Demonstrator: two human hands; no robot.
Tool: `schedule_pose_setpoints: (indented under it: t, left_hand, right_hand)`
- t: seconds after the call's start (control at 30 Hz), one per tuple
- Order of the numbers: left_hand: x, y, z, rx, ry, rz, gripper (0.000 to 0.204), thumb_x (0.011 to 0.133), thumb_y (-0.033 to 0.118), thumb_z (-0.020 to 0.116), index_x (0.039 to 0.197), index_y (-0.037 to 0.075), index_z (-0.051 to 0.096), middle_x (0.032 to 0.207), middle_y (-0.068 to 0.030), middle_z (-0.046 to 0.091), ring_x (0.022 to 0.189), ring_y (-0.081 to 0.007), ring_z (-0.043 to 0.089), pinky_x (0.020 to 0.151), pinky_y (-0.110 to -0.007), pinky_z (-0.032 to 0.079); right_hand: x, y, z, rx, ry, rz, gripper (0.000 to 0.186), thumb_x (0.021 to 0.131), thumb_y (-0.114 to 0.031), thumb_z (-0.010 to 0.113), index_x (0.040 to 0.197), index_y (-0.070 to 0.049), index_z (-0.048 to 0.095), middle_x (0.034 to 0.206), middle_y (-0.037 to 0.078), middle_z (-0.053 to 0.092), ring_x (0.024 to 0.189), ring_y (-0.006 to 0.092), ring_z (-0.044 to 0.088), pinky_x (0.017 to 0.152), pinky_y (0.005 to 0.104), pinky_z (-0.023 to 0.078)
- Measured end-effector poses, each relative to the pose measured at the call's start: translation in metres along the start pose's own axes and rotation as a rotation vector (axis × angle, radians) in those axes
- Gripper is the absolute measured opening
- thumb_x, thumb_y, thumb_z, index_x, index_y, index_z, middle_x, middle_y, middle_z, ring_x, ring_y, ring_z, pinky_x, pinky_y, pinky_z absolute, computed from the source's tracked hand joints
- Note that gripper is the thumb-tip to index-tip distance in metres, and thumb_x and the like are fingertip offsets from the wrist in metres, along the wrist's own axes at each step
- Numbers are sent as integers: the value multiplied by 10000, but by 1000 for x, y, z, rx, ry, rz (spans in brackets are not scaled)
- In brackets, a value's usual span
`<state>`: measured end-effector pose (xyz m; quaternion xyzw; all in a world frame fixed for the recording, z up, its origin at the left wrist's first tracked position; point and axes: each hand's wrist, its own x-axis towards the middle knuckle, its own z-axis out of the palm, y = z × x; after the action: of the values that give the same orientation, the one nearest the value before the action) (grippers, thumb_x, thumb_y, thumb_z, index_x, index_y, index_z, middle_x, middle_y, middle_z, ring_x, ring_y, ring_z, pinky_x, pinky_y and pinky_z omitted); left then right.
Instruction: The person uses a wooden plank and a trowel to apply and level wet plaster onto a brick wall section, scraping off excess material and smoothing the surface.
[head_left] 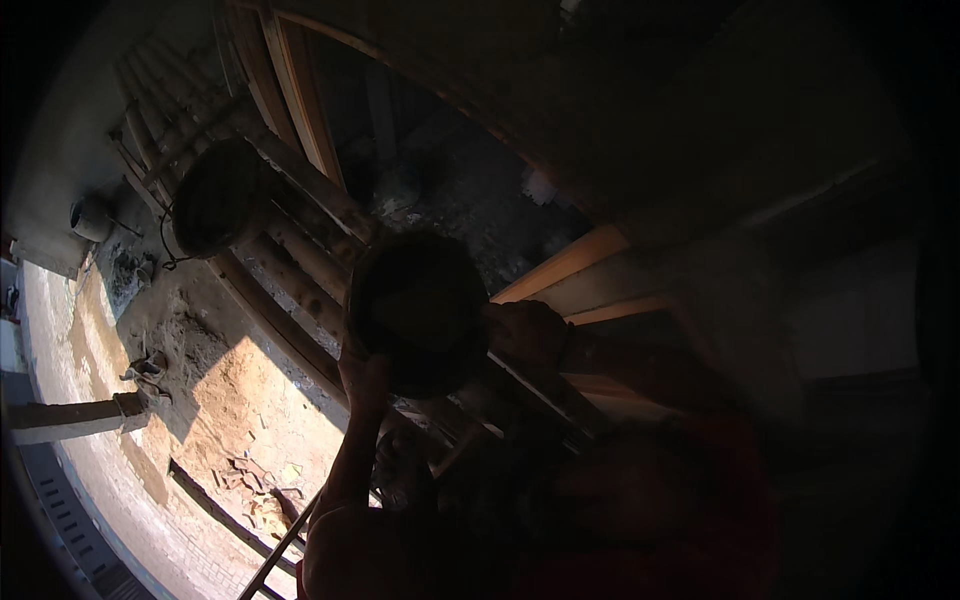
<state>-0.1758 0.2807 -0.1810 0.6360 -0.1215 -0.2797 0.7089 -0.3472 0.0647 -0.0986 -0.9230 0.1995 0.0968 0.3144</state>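
A dark round bucket is between my two hands, its mouth turned up toward the view. A dull, lighter patch lies inside it, too dim to make out. My left hand is closed on its lower left rim, with the thumb showing over the edge. On the right side, my right hand grips the rim, its fingers mostly in shadow. A second dark bucket with a wire handle rests on the bamboo and timber poles to the far left.
A wooden frame surrounds an opening into a dim space beyond. Down to the left lie a sand heap, broken pieces and a sunlit paved ground. A round pot stands by the far wall. A post juts in at left.
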Motion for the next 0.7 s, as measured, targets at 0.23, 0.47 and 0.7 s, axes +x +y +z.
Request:
schedule_pose_setpoints:
  t: [0.23, 0.47, 0.7]
  left_hand:
    - [0, -2, -4, -53, -40, -42, 547, 755, -25, 551, 1301, -36, 520, 1125, -62, 627, 974, -116, 593, 832, -251, 493]
    - [-2, 13, 0, -106, -34, -129, 585, 697, -44, 564, 1280, -61, 524, 1121, -125, 638, 977, -181, 617, 849, -281, 502]
    - [-3, 17, 8, -39, -7, -75, 590, 688, -28, 529, 1277, -59, 530, 1091, -115, 640, 938, -183, 611, 827, -286, 495]
  right_hand:
    - [-57, -30, -86, -21, 209, -88, 393, 820, -197, 698, 1156, -80, 533, 924, 135, 669, 941, 337, 665, 791, 433, 530]
    - [-137, -75, -191, 20, 12, 10, 402, 761, -192, 755, 1113, -44, 632, 930, 110, 660, 882, 229, 654, 778, 356, 506]
    - [-169, -22, -253, 108, 458, 503, 515, 859, -290, 677, 1278, -13, 564, 984, 74, 644, 847, 143, 601, 734, 284, 472]
